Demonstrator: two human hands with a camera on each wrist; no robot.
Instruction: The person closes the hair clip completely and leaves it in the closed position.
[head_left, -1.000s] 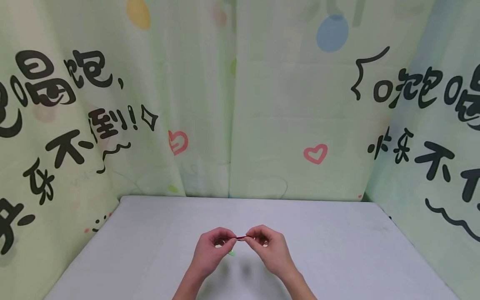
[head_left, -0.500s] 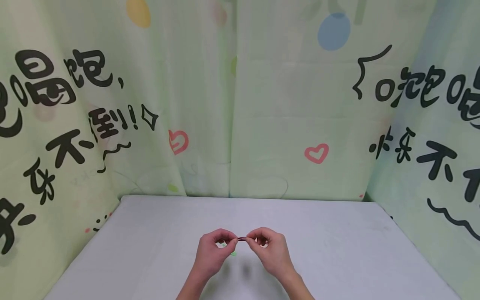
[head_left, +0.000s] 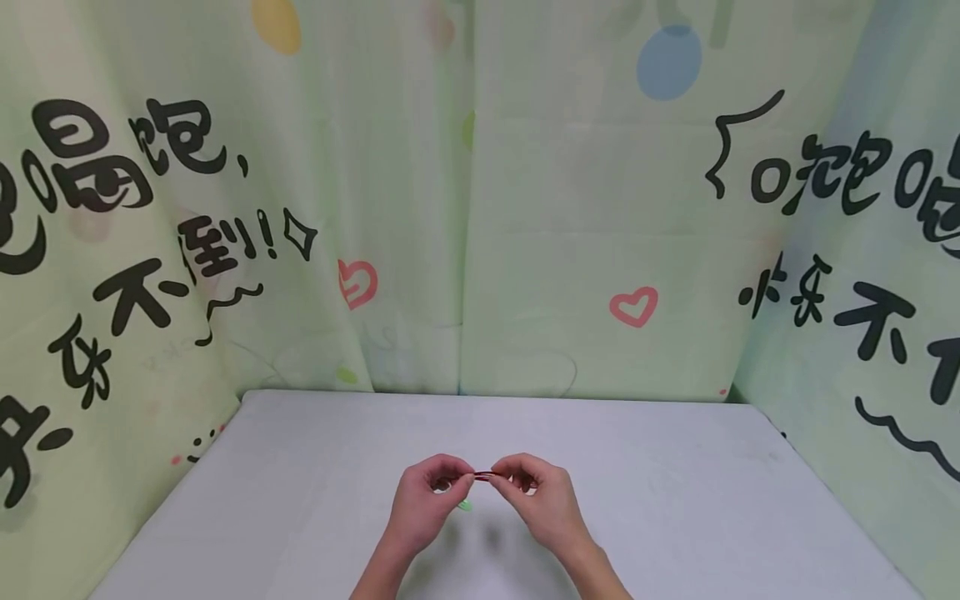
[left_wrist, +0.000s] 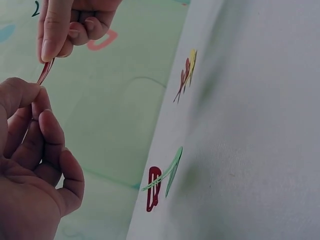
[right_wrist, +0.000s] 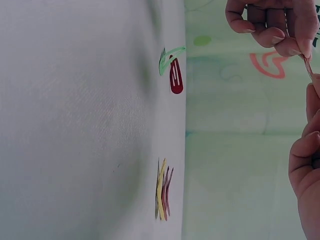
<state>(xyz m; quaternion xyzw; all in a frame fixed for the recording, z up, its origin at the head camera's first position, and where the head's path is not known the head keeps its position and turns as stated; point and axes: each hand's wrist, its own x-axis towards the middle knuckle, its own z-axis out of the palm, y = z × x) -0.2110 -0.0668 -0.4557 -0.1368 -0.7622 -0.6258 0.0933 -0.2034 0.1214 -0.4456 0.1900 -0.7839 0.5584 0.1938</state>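
- The person's left hand [head_left: 422, 504] pinched one end of a thin, bowed, glossy red strip [head_left: 483, 475] between thumb and fingertips.
- The right hand [head_left: 551, 504] pinched its other end; the hands stood just apart, the strip's short middle bare between them, above the table.
- Such a hold seemed best done with light, matched pinches in one line (uneven pressure might have twisted the strip or sprung it).
- Beneath lay a slotted, dark red, teardrop-shaped snap clip [left_wrist: 151, 194], with a bright green, narrow, splayed clip [left_wrist: 174, 164] crossing its outline; whether they touched could not be told.
- Well apart from these lay a slim yellow clip [right_wrist: 160, 190] beside slender brownish-red pieces [right_wrist: 167, 192].
- Counted: two hands, one held strip, one slotted clip, one green, one yellow apparently; the brownish-red edges overlapped too much to number.
- Around them spread a white cloth-covered table [head_left: 300, 500], then a pale green printed fabric curtain [head_left: 540, 192].
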